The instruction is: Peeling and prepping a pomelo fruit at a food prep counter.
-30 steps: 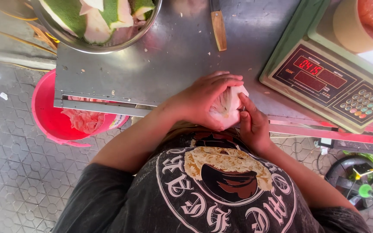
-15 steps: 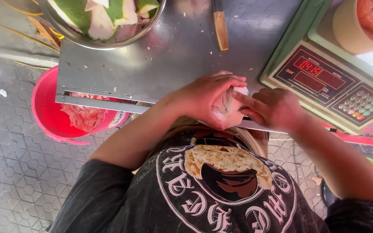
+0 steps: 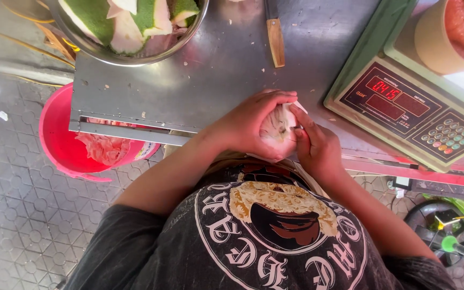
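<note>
Steel bowl (image 3: 135, 51) w/ green rinds; both hands grip white fruit (image 3: 276, 128).

Left hand (image 3: 251, 126) curled, palm cupped, fingers wrapped over the top and closed in a firm grasp, knuckles toward the camera. Left forearm bare, running down and left from the wrist to a bent elbow. Right hand (image 3: 318, 147) pressed up against the left, fingers extended upward, fingertips touching beside the left fingertips, thumb side tucked in. Right forearm bare, angled down and right. Both hands close before the chest, wrists bent inward
</note>
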